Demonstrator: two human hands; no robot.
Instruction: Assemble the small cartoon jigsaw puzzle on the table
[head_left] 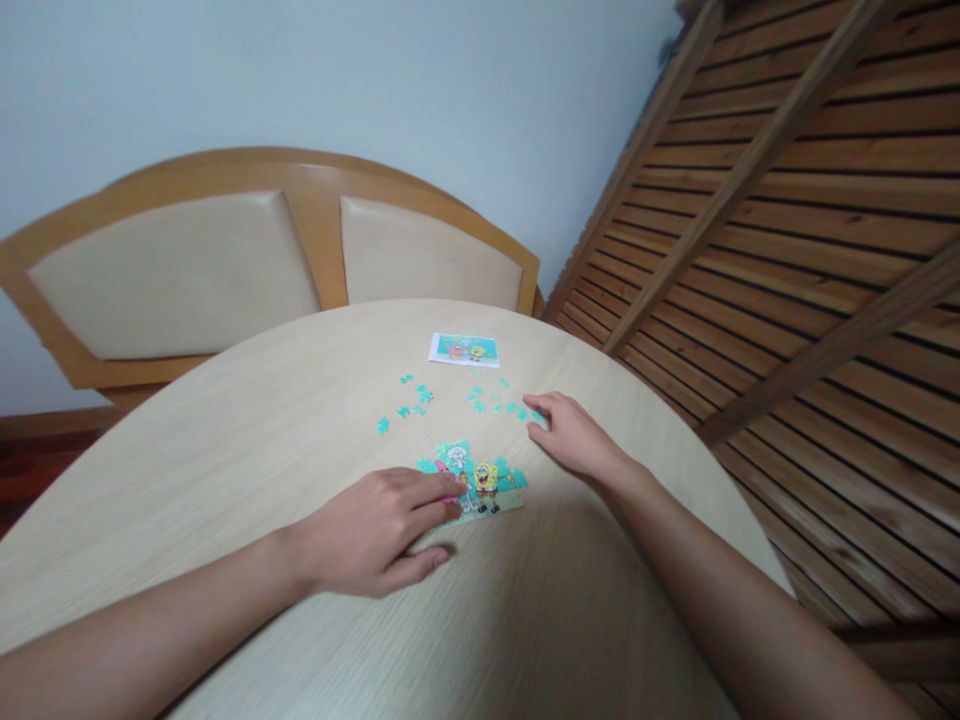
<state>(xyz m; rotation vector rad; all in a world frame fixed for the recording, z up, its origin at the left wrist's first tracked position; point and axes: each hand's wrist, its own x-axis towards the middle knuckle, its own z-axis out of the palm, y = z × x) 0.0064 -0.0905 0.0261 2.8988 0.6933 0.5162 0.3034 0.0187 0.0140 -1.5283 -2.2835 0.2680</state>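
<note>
A partly joined cartoon jigsaw [484, 482] lies near the middle of a round pale wooden table [225, 440]. My left hand [379, 530] rests flat on the table with its fingers stretched onto the jigsaw's left edge, holding nothing. My right hand [571, 438] lies further right and back, index finger and thumb closing on a loose teal piece [537, 416]. Several loose teal pieces [409, 405] are scattered behind the jigsaw. A small reference picture card [464, 349] lies at the table's far side.
A wooden headboard with two padded beige panels [180, 270] leans against the pale wall behind the table. A slatted wooden bed frame [787, 250] stands tilted on the right, close to the table's edge.
</note>
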